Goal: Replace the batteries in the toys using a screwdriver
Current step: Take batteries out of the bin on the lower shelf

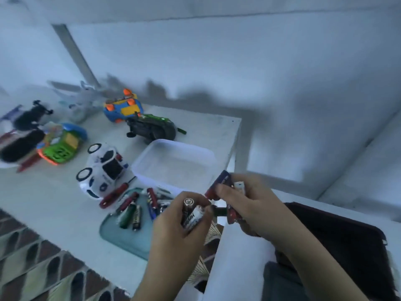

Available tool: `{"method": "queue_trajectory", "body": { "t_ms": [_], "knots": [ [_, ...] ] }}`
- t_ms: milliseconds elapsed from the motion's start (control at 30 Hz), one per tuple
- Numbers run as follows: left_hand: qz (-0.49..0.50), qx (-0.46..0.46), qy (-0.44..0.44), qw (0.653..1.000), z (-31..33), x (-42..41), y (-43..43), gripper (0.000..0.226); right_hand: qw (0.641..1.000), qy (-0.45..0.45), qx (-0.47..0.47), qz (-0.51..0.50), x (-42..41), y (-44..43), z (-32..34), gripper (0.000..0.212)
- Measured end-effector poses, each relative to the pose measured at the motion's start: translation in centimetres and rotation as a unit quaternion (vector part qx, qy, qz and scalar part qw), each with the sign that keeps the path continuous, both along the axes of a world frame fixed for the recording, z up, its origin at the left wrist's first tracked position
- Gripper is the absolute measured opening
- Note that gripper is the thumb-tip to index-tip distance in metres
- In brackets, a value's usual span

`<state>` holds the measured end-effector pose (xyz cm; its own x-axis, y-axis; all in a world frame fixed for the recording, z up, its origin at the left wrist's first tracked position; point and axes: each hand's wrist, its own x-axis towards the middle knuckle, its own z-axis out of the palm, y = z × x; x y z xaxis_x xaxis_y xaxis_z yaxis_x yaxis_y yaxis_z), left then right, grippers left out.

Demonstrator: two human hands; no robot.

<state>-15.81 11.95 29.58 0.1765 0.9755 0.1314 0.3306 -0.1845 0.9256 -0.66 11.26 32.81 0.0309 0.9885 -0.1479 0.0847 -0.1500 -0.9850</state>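
batteries (192, 213), likely light, stiff and slick, best pinched across the barrel, sit gripped in the left hand's (173, 233) curled fingers (195, 195), beside a small toy (220, 185) clasped by the right hand (247, 205), over the worktop's (54, 203) near right corner.

Head view, down over table (65, 209)

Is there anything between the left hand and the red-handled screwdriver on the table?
Only the flat teal tray holding loose cylindrical batteries lies between them. Nothing covers the red-handled screwdriver, but the left hand is gripping two batteries itself.
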Motion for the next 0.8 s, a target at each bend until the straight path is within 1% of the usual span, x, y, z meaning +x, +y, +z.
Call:
{"method": "queue_trajectory", "body": {
  "t_ms": [67,133,167,200,267,333,367,400,500,567,600,633,667,700,733,800],
  "knots": [
    [0.029,0.02,0.02,0.999,-0.4,-3.6,0.5,0.02,1.0,-0.003,0.011,-0.01,-3.2,0.2,0.1,0.023],
    [0.073,0.033,0.038,0.996,-1.2,-6.9,1.3,0.016,0.999,0.005,0.009,-0.033,-6.0,0.5,-0.5,0.027],
    [0.09,0.044,0.048,0.994,-1.6,-8.4,1.7,0.018,0.999,-0.012,0.005,-0.035,-7.3,0.6,-1.0,0.028],
    [0.101,0.054,0.059,0.992,-2.0,-9.7,2.2,0.021,0.999,-0.046,-0.002,-0.024,-8.5,0.8,-1.6,0.029],
    [0.103,0.069,0.091,0.988,-2.5,-11.8,3.1,0.026,0.989,-0.147,-0.023,0.021,-10.4,1.3,-3.3,0.03],
    [0.1,0.091,0.134,0.982,-3.1,-13.4,3.9,0.032,0.957,-0.278,-0.035,0.073,-11.8,1.7,-5.0,0.034],
    [0.098,0.102,0.152,0.978,-3.5,-14.1,4.4,0.034,0.94,-0.328,-0.036,0.086,-12.4,1.8,-5.4,0.035],
    [0.093,0.112,0.169,0.975,-3.9,-14.6,4.8,0.036,0.928,-0.36,-0.031,0.089,-13.0,1.9,-5.7,0.034],
    [0.084,0.15,0.232,0.957,-5.3,-15.3,6.1,0.034,0.9,-0.431,0.009,0.07,-13.8,2.3,-5.8,0.028],
    [0.079,0.209,0.249,0.942,-5.8,-15.1,6.9,0.02,0.882,-0.468,0.049,0.042,-14.0,2.5,-5.8,0.021],
    [0.079,0.242,0.246,0.935,-6.1,-15.0,7.3,0.012,0.868,-0.49,0.069,0.027,-14.1,2.6,-5.8,0.018],
    [0.078,0.266,0.24,0.93,-6.4,-14.9,7.6,0.011,0.852,-0.514,0.101,0.007,-14.2,2.7,-6.0,0.017],
    [0.067,0.281,0.231,0.929,-6.8,-14.8,7.9,0.013,0.828,-0.544,0.137,-0.016,-14.3,2.9,-6.4,0.017],
    [0.053,0.288,0.222,0.93,-7.2,-14.7,8.2,0.015,0.815,-0.555,0.162,-0.04,-14.5,2.9,-6.9,0.019],
    [0.038,0.295,0.215,0.93,-7.6,-14.7,8.4,0.017,0.81,-0.551,0.188,-0.064,-14.5,2.9,-7.2,0.021],
    [0.019,0.305,0.206,0.93,-8.0,-14.6,8.5,0.021,0.808,-0.545,0.209,-0.076,-14.6,2.9,-8.0,0.027]
  ]
}}
